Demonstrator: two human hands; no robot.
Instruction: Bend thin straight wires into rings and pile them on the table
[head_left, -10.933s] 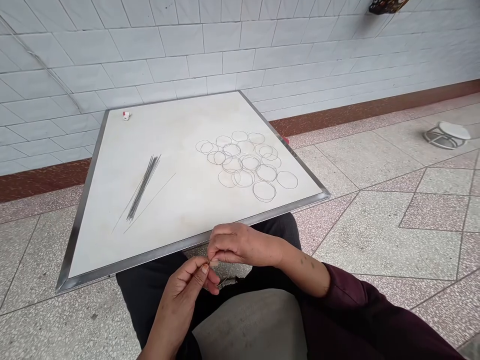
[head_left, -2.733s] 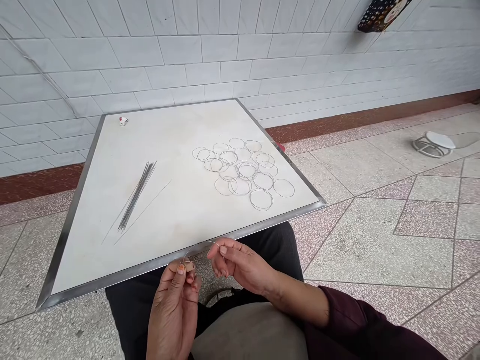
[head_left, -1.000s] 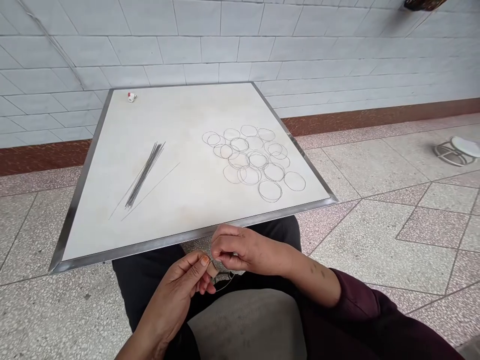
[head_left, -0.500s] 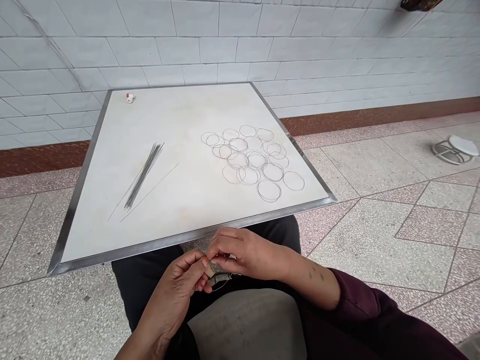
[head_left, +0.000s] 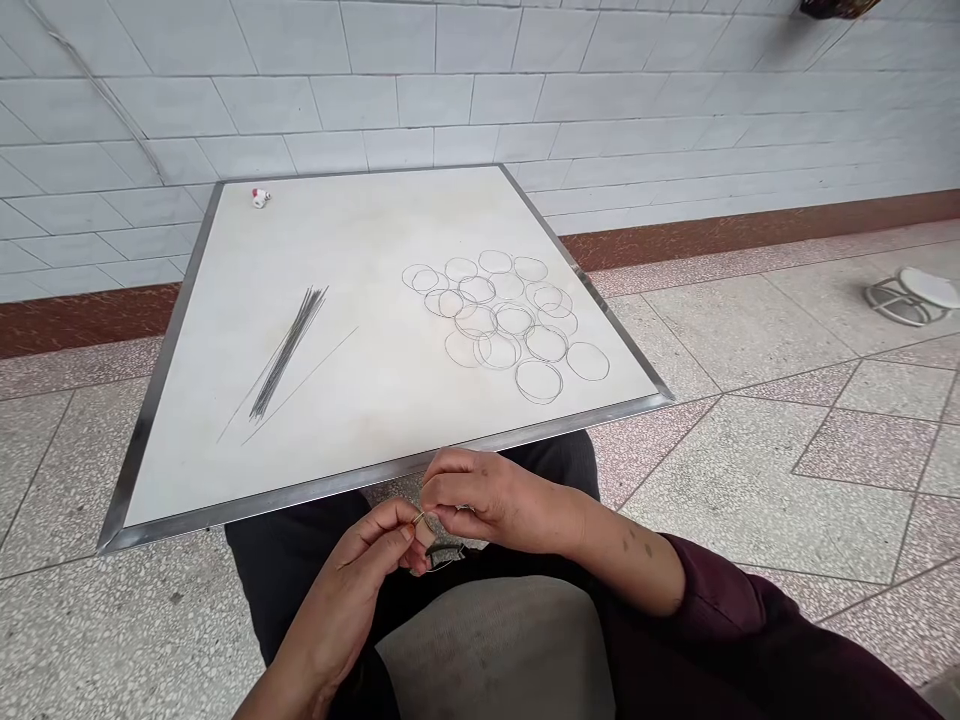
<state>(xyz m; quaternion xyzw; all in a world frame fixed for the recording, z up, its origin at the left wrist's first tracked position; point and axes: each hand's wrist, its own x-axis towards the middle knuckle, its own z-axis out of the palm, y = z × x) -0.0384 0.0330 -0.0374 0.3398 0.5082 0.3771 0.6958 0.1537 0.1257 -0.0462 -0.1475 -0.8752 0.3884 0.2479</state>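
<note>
Since 2.7 s ago, the right hand (head_left: 491, 500) has swung in close beside the left hand (head_left: 367, 560), palm now turned down. Between their fingertips is a thin wire (head_left: 419, 518), over the lap, on the person's side of the table edge. The left thumb and forefinger pinch it narrowly, and the right fingertips are closed on it too; most of its length is hidden. A tan band (head_left: 425, 533) shows by the left fingers; whether worn or held, I cannot tell. Beyond the hands, on the metal-edged white tabletop (head_left: 375, 400), overlapping wire rings (head_left: 496, 325) lie toward the right, and a bundle of straight wires (head_left: 285, 358) toward the left, with 1 loose wire (head_left: 300, 387) slanting just beside it. Near the far left corner sits 1 small white-and-red object (head_left: 260, 199). A white-topped stool (head_left: 930, 287) stands well apart on the floor.
</note>
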